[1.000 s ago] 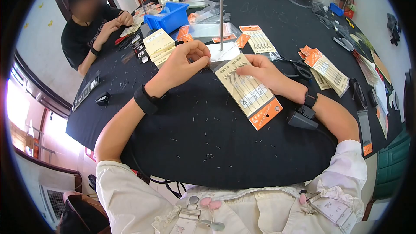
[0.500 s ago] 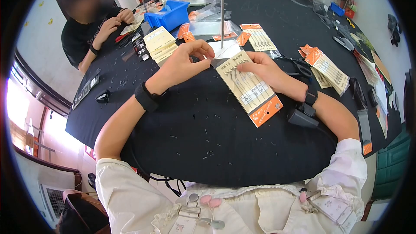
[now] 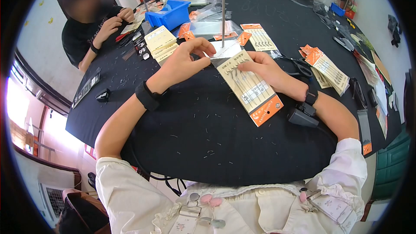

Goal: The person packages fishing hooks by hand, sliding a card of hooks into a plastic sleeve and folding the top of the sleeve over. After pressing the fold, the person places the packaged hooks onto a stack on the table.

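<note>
My right hand [image 3: 265, 73] grips a fishing hook packet [image 3: 248, 87], thumb on its front and fingers behind. The packet is a cream card with a row of hooks and an orange header, in a clear sleeve. It tilts, with the header toward me at the lower right. My left hand [image 3: 184, 63] is at the packet's far left corner, by the sleeve's clear end. Its fingers are curled and its thumb and fingertips come close together. Anything between them is too small to make out. A white paper [image 3: 225, 50] lies just beyond the packet.
Stacked cream cards [image 3: 159, 43] and a blue bin [image 3: 169, 14] stand at the back left. A metal pole [image 3: 223, 13] rises behind the packet. Finished-looking packets [image 3: 327, 69] and black scissors [image 3: 302, 68] lie right. A co-worker's hands [image 3: 117, 21] are at the far left.
Almost nothing differs. My left fingertips have shifted very slightly at the packet's far corner. The packet and my right hand stay in place.
</note>
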{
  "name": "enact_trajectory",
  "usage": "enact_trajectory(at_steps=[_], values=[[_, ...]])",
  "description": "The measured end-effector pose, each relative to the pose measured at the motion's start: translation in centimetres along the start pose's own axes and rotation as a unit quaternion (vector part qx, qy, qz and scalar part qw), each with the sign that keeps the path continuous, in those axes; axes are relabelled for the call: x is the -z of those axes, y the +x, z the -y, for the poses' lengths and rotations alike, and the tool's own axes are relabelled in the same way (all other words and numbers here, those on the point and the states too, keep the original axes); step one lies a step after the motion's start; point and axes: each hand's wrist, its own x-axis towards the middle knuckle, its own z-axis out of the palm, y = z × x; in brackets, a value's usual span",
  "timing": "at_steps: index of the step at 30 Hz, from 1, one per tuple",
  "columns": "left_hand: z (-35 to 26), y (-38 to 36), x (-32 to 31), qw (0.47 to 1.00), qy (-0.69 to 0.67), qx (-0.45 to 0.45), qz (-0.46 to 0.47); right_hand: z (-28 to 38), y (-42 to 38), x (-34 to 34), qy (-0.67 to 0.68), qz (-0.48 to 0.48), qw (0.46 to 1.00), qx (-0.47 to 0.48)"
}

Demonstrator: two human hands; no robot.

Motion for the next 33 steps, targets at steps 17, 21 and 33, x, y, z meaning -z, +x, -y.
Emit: enact_trajectory(at_steps=[17, 21, 33], values=[[0.7, 0.2, 0.1, 1.0, 0.005, 0.012, -0.019, -0.3, 0.2, 0.2, -0.011, 0.009, 1.0, -0.004], [0.7, 0.2, 0.2, 1.0, 0.014, 0.018, -0.005, -0.1, 0.1, 0.2, -0.013, 0.013, 1.0, -0.007], [1.4, 0.3, 0.2, 1.0, -0.001, 0.022, -0.013, -0.2, 0.1, 0.2, -0.017, 0.02, 1.0, -0.004]])
